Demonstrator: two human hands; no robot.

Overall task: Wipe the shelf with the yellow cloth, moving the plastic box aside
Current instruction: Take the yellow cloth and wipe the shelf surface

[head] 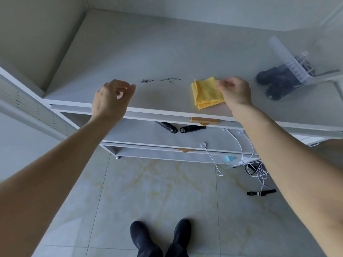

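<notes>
A folded yellow cloth (206,93) lies near the front edge of the grey shelf (148,52). My right hand (234,90) rests over the cloth's right side, fingertips pinching its upper right corner. My left hand (113,98) hovers over the shelf's front left part, fingers loosely curled and holding nothing. A streak of dark crumbs (160,80) lies on the shelf between the two hands. A clear plastic box (289,71) with dark objects inside sits at the far right of the shelf.
Walls close the shelf at the left and back. Lower shelves with tan handles (204,120) hold black hand grips (185,128) and white cables (241,145). More cables and a black strap (261,192) lie on the tiled floor. My shoes (161,236) stand below.
</notes>
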